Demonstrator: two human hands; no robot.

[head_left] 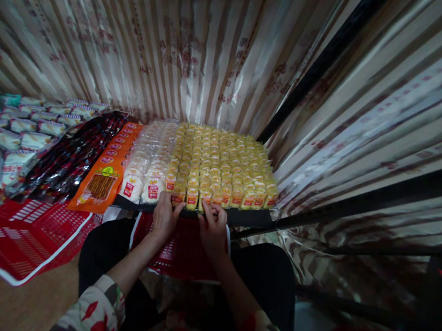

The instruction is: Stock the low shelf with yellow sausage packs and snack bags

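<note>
Rows of small yellow snack packets (226, 171) with red labels stand on a dark shelf. My left hand (163, 217) is at the front edge, its fingers curled and its thumb bent against a packet in the front row. Close by on the right, my right hand (214, 232) has its thumb and fingers closed at the front of another yellow packet (204, 197). Between the two hands stands one more packet (192, 197). White packets (153, 188) with red labels line up just left of my left hand. My fingers partly cover the packets they touch.
An orange snack bag (107, 164), dark shiny packets (71, 154) and white wrapped packets (17, 133) fill the shelf to the left. Below the hands is a red basket (184, 256); another red basket (33, 233) sits at left. Striped plastic sheeting (173, 34) and a black post (319, 70) stand behind.
</note>
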